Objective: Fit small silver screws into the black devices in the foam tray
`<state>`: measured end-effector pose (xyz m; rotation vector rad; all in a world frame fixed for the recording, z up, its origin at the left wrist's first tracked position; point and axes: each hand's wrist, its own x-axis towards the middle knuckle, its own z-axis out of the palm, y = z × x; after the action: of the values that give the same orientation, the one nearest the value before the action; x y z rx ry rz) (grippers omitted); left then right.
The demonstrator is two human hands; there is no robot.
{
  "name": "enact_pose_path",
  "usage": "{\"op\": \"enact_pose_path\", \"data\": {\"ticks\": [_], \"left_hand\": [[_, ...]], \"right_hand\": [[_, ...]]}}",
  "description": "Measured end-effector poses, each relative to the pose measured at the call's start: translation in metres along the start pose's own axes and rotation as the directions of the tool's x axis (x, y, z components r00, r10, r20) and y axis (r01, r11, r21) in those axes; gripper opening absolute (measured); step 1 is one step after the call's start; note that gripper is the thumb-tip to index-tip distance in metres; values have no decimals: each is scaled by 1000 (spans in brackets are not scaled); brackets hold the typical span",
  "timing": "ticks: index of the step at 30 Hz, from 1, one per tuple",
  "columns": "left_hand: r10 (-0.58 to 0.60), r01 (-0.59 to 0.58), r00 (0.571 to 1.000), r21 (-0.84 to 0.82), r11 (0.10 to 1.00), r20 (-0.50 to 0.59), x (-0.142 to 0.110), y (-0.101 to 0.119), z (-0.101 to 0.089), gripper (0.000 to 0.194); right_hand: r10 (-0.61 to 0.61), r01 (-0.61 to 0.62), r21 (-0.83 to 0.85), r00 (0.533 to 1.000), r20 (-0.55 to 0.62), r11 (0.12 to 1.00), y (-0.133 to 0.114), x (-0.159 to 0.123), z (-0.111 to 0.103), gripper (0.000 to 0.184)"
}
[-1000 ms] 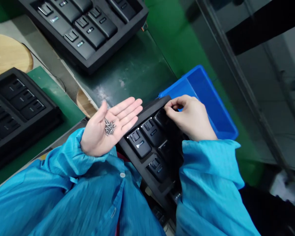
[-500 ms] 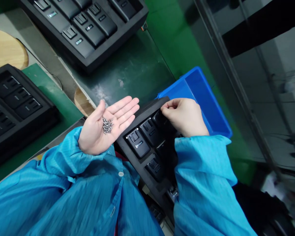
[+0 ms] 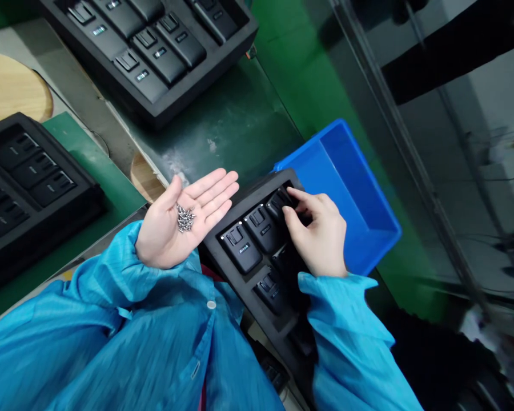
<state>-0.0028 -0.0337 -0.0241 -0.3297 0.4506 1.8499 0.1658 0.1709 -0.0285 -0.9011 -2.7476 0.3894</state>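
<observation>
My left hand (image 3: 175, 220) lies open, palm up, with a small pile of tiny metal screws (image 3: 185, 218) in the palm. It is just left of a black foam tray (image 3: 209, 251) holding rows of black "Riton" devices. The nearest device (image 3: 241, 246) sits uncovered, with a white label. My right hand (image 3: 314, 231) has its thumb and forefinger against a device (image 3: 277, 202) in the tray's far corner. I cannot tell whether a screw lies between those fingertips. My blue sleeves cover both wrists and hide the lower part of the tray.
A blue plastic bin (image 3: 351, 194) lies beyond the tray. Further loaded foam trays stand at the top (image 3: 149, 51) and left (image 3: 34, 182) on a green mat (image 3: 223, 125). A round wooden seat (image 3: 12, 91) shows at the left, and a metal rail (image 3: 411, 148) runs along the right.
My right hand has moved from the tray's upper edge down onto the corner device, and its sleeve has slid back. More of the blue bin shows. My left hand has barely moved.
</observation>
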Motion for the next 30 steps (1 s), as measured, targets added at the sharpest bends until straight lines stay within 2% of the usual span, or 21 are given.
{"op": "enact_pose_path", "data": {"ticks": [7, 16, 20, 22, 24, 26, 28, 30], "left_hand": [[1, -1, 1000, 23, 1000, -13, 0, -1, 1, 69], [31, -23, 998, 127, 992, -60, -5, -7, 10, 69], [7, -1, 999, 144, 990, -37, -7, -12, 13, 69], [-22, 21, 1000, 142, 990, 11, -8, -19, 15, 69], [-84, 74, 994, 133, 988, 70, -9, -30, 17, 69], [-176, 160, 977, 132, 978, 119, -9, -45, 19, 69], [-272, 250, 949, 142, 958, 158, -8, -61, 20, 69], [-353, 328, 917, 156, 932, 185, -8, -77, 21, 70]], "right_hand": [[57, -41, -121, 990, 126, 992, 10, -8, -11, 47], [250, -242, -82, 962, 107, 967, -11, -7, -1, 44], [273, -264, -93, 958, 91, 960, -11, -6, 5, 41], [251, -246, -77, 965, 70, 966, -9, -8, 4, 39], [179, -179, -22, 984, 7, 984, -10, -15, -4, 35], [66, -60, 59, 993, -101, 996, -17, -29, -19, 25], [-34, 59, 121, 978, -204, 991, -30, -48, -38, 11], [-114, 151, 168, 971, -211, 974, -46, -69, -54, 11]]}}
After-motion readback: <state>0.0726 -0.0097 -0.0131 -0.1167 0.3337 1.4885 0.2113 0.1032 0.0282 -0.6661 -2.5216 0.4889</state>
